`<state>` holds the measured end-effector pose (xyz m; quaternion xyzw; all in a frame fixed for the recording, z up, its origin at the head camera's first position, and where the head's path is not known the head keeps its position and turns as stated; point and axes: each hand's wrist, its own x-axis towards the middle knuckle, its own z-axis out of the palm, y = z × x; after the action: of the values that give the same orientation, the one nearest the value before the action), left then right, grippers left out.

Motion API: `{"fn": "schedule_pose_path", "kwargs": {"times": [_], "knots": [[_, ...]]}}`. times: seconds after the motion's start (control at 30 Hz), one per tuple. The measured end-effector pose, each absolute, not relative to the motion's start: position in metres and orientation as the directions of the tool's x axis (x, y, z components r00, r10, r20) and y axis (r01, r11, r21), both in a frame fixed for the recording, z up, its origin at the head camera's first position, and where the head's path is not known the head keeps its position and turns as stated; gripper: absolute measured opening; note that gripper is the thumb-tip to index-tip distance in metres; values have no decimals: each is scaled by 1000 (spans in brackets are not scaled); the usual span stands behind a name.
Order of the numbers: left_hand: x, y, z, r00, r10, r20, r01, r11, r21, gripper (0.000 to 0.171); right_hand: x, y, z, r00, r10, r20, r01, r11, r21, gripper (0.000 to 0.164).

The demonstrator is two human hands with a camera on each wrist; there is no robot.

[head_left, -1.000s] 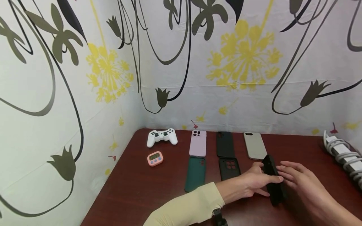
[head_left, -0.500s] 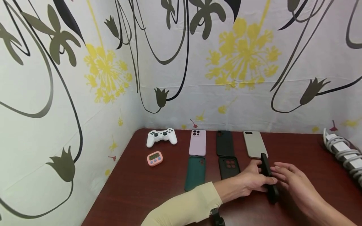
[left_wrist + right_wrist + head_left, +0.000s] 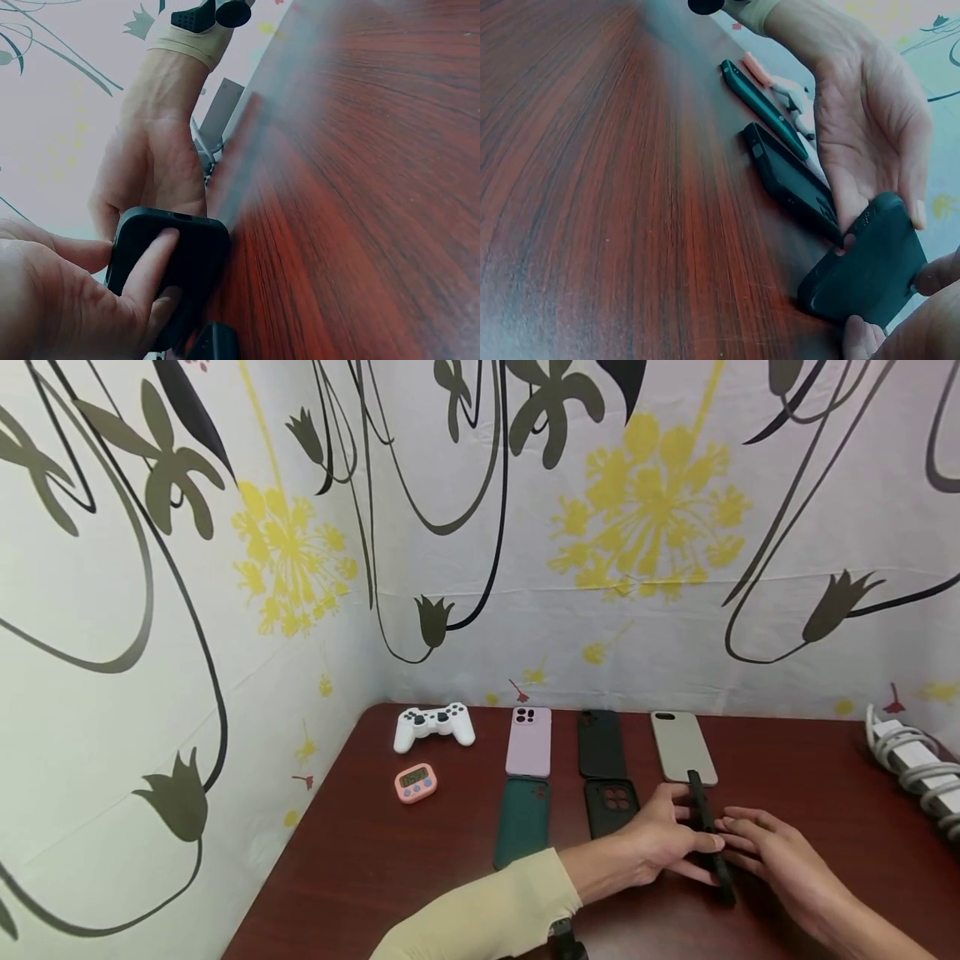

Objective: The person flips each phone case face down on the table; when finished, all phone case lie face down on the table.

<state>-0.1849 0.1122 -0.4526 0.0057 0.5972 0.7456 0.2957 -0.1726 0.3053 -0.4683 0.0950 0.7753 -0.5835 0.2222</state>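
Observation:
My left hand (image 3: pixel 663 839) grips a black phone case (image 3: pixel 708 847) that stands on its long edge at the right of the table. In the left wrist view the left thumb lies on the edge of the case (image 3: pixel 191 262), fingers across its face. The right hand (image 3: pixel 783 864) is close on the other side, its fairly straight fingers reaching the case. In the right wrist view, right fingertips (image 3: pixel 862 334) meet the plain dark back of the case (image 3: pixel 874 266). A grey-beige case (image 3: pixel 682 745) lies just beyond the hands.
Lilac (image 3: pixel 529 742), dark (image 3: pixel 602 745), green (image 3: pixel 522 822) and black (image 3: pixel 611 806) phone cases lie in the middle. At the left are a white game controller (image 3: pixel 433 727) and a pink timer (image 3: pixel 416 783). A power strip with coiled cable (image 3: pixel 911 768) is at far right.
The black case has turned more edge-on and shifted slightly left, with the left hand still gripping it. The right hand has followed slightly left alongside it. Other objects stay put.

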Motion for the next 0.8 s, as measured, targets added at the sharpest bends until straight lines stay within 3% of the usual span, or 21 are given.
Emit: {"fn": "schedule_pose_path", "kwargs": {"times": [0.37, 0.8], "knots": [[-183, 103, -453, -871, 374, -317, -370, -77, 926, 75, -175, 302, -471, -905, -123, -407, 332, 396, -856, 82], [-182, 99, -455, -878, 370, -303, -353, -75, 932, 74, -175, 306, -461, -895, -95, -436, 328, 521, -788, 96]]}}
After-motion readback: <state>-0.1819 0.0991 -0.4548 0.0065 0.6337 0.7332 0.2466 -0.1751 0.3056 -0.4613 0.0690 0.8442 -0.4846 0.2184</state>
